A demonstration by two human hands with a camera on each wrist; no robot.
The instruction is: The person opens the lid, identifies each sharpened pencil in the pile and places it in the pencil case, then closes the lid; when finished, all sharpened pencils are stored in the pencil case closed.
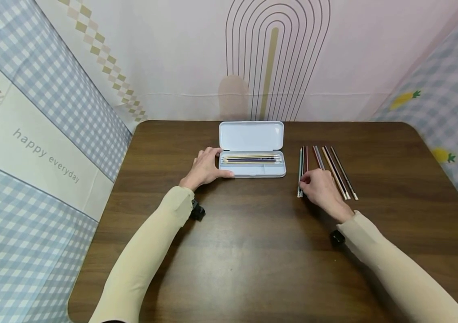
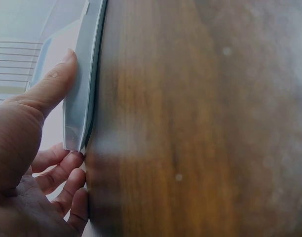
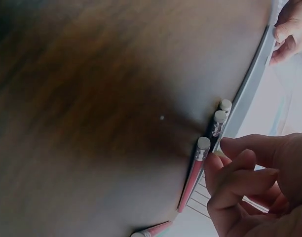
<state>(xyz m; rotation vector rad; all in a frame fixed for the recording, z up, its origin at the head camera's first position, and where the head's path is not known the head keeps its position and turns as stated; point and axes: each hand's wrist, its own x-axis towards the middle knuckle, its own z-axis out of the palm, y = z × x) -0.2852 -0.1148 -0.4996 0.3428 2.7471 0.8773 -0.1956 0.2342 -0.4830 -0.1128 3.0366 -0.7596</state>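
Note:
A pale blue-white pencil case [image 1: 252,174] lies on the table with its lid [image 1: 251,136] raised at the back. Several pencils [image 1: 251,159] lie lengthwise inside it. My left hand [image 1: 206,168] holds the case's left end, thumb along the front wall and fingers around the side. To the right of the case, my right hand [image 1: 323,187] is at a row of pencils, its thumb and index finger pinching a dark pencil [image 3: 217,126] near its eraser end. Close beside that one are a red pencil [image 3: 191,178] and another pencil [image 3: 225,104]. The hand partly covers the row.
More pencils [image 1: 344,172] lie side by side to the right of my right hand. The brown wooden table [image 1: 245,251] ends at a patterned cloth backdrop [image 1: 180,58]. Checked cloth [image 1: 31,224] hangs along the left side.

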